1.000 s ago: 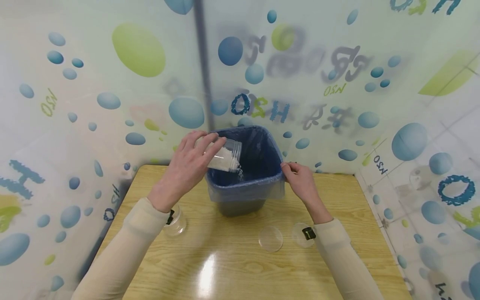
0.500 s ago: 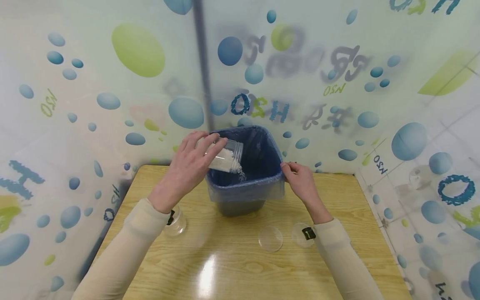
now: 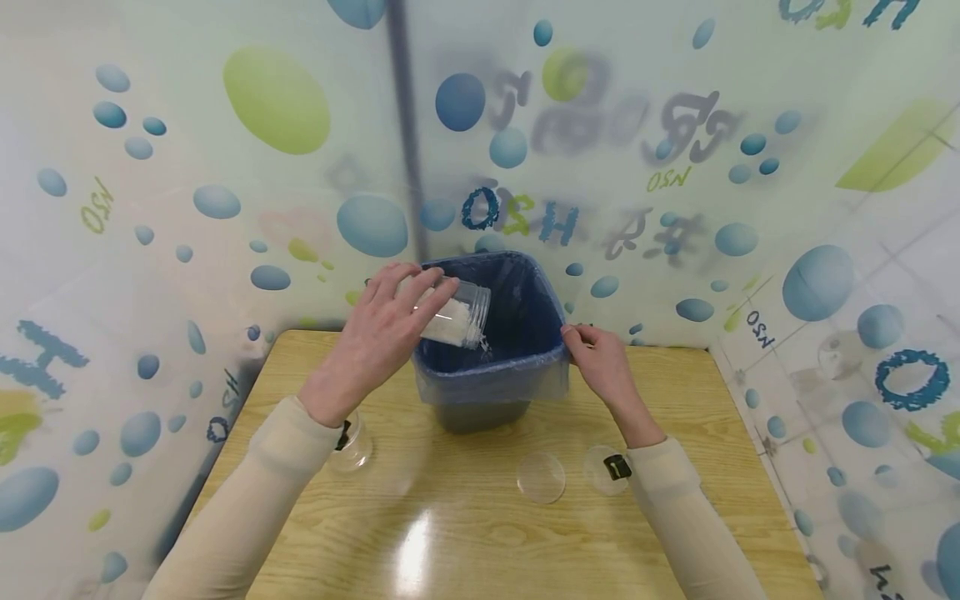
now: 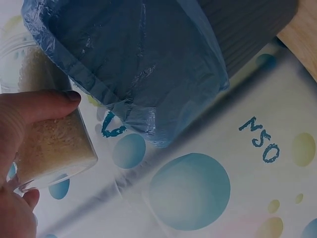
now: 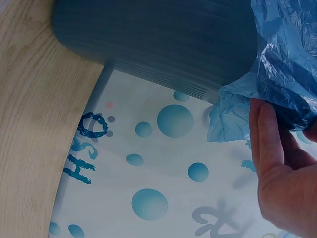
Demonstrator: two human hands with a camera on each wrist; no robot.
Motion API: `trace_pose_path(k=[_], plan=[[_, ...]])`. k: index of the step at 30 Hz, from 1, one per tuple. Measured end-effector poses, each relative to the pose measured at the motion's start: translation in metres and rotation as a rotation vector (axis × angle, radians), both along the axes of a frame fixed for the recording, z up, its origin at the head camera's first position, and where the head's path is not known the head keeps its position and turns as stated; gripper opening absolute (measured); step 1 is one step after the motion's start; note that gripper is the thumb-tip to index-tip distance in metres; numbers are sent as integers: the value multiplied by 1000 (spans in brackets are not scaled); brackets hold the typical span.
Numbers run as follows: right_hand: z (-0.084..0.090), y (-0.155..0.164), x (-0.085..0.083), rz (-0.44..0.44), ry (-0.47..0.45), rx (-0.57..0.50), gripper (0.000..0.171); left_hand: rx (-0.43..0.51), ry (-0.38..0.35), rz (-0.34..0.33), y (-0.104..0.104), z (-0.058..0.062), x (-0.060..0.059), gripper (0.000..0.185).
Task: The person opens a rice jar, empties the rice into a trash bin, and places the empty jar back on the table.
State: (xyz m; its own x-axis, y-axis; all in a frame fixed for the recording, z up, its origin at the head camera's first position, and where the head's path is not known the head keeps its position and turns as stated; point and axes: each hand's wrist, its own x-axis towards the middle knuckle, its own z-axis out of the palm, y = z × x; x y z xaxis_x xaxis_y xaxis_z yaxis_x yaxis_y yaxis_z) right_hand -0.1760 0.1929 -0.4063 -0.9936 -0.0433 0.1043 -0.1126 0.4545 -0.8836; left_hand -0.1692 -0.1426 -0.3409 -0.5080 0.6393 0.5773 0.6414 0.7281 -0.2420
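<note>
My left hand grips a clear jar, tilted on its side with its mouth over the trash bin. White grains that look like rice spill from the mouth into the bin. A blue plastic bag lines the bin and folds down over its rim. In the left wrist view, my thumb lies across the jar, which still holds plenty of grains. My right hand holds the bin's right rim through the bag, its fingers on the outside, in the right wrist view.
A second clear jar stands on the wooden table, partly behind my left wrist. Two clear round discs, one left and one right, lie near my right wrist. A patterned curtain hangs close behind the bin.
The jar has shifted slightly right and further over the bin, with grains pouring throughout. My right hand has stayed in place on the rim.
</note>
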Motion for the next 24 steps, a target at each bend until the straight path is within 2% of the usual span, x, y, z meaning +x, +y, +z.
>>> trace_pose_path(k=[9, 18, 24], plan=[[-1, 1, 0, 3, 3, 7, 41, -15, -22, 10, 0, -1, 1, 68], [-1, 1, 0, 8, 3, 14, 42, -26, -4, -3, -1, 0, 1, 68], [-1, 1, 0, 7, 2, 11, 42, -35, -19, -4, -2, 0, 1, 70]])
